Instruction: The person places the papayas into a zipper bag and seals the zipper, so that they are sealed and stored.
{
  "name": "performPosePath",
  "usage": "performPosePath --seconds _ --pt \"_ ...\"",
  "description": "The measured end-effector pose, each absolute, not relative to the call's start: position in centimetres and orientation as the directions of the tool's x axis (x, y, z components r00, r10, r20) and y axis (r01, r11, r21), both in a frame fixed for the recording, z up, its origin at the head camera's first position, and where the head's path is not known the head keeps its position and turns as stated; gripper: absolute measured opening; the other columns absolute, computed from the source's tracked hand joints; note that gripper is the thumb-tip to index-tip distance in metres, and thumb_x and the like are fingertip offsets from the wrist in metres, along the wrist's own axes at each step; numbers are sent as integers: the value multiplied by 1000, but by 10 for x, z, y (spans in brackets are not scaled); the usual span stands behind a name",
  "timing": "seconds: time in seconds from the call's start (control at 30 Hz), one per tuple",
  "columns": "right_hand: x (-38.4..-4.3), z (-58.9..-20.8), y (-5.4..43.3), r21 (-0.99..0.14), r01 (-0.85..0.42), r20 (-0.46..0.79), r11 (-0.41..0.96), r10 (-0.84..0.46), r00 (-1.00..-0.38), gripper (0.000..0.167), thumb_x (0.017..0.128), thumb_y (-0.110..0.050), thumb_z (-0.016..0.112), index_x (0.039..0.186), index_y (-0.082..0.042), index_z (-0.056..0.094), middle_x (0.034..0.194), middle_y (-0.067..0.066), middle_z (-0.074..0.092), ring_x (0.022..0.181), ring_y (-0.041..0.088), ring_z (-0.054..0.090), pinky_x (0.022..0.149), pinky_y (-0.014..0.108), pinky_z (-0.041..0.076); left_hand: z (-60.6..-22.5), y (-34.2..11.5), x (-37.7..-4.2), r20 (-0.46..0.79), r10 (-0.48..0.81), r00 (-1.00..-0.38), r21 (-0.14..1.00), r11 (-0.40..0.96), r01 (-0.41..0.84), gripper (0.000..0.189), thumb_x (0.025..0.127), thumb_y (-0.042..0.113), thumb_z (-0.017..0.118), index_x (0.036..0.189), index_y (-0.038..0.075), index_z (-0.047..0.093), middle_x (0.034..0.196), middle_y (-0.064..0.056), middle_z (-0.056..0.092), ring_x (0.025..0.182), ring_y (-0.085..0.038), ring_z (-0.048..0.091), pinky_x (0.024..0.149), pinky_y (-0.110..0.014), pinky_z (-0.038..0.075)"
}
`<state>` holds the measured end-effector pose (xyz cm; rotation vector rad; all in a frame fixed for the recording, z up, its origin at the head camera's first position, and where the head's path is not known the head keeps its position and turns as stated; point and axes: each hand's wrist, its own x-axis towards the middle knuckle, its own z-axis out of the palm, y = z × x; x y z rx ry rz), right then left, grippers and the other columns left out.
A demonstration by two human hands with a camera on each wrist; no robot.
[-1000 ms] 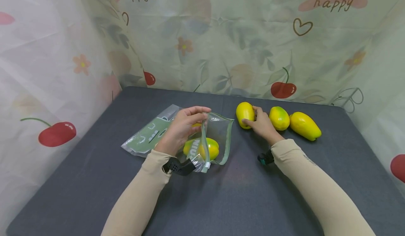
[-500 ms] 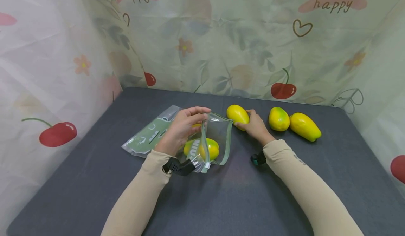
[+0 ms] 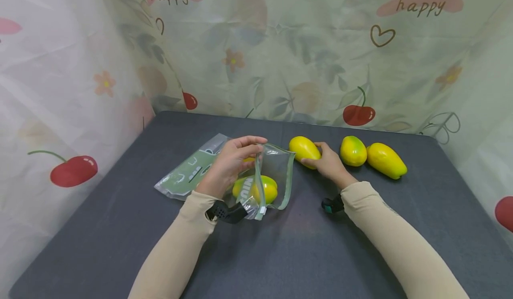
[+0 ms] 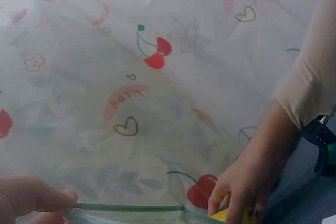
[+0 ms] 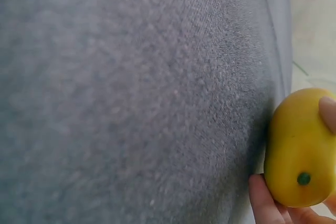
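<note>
My left hand (image 3: 230,165) pinches the upper edge of a clear zip bag (image 3: 289,179) with green trim and a slider. The bag lies on its side, its mouth gaping to the right. Yellow mangoes (image 3: 268,188) show through the plastic, one near the mouth and another partly hidden behind my fingers. Just right of the opening, my right hand (image 3: 329,163) grips a yellow mango (image 3: 303,151), thumb on the near side and fingers round the far side. In the right wrist view this mango (image 5: 296,145) shows a green stem spot, close over the cloth.
Two more mangoes lie to the right, a green-tinged one (image 3: 353,151) and a longer one (image 3: 386,160). The dark grey table (image 3: 296,254) has patterned curtains (image 3: 276,58) along its back and sides.
My right hand has brought the mango left toward the bag's mouth and tilted it, then shifted slightly back right and nearer. The left hand and bag stay in place.
</note>
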<state>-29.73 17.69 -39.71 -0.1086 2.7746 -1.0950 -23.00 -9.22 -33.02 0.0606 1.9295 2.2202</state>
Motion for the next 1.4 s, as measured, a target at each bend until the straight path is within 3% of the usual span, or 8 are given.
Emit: performPosePath --seconds 0.57,0.83,1.13,1.4 --pt "-258 -363 197 -771 20 -112 637 -104 -988 93 86 -54 66 155 -15 17 142 25 38 122 39 44 99 55 41 -331 -92 -230 -100 177 -979 984 -131 -125 25 94 11 62 116 1 65 89 0 63 73 -11 58 68 -24 52" --pt "-239 -341 206 -783 -2 -55 623 -73 -996 94 85 -57 65 155 -17 17 143 24 34 121 41 42 92 50 43 -331 -92 -230 -93 188 -978 984 -131 -119 28 94 11 61 120 -2 63 86 2 62 72 -10 58 66 -23 51" --pt "-210 -324 202 -784 -72 3 617 -112 -994 91 85 -54 66 155 -18 19 140 23 37 114 40 51 87 45 45 -331 -92 -230 -97 192 -977 985 -120 -121 28 94 11 61 119 -1 64 91 0 62 73 -11 57 68 -24 51" --pt "-187 -331 194 -798 -96 -2 596 -161 -987 89 83 -55 68 153 -23 22 136 18 45 115 35 55 88 42 45 -331 -91 -231 -94 198 -976 983 -134 -122 28 94 10 61 119 -2 63 89 0 62 72 -10 57 67 -23 51"
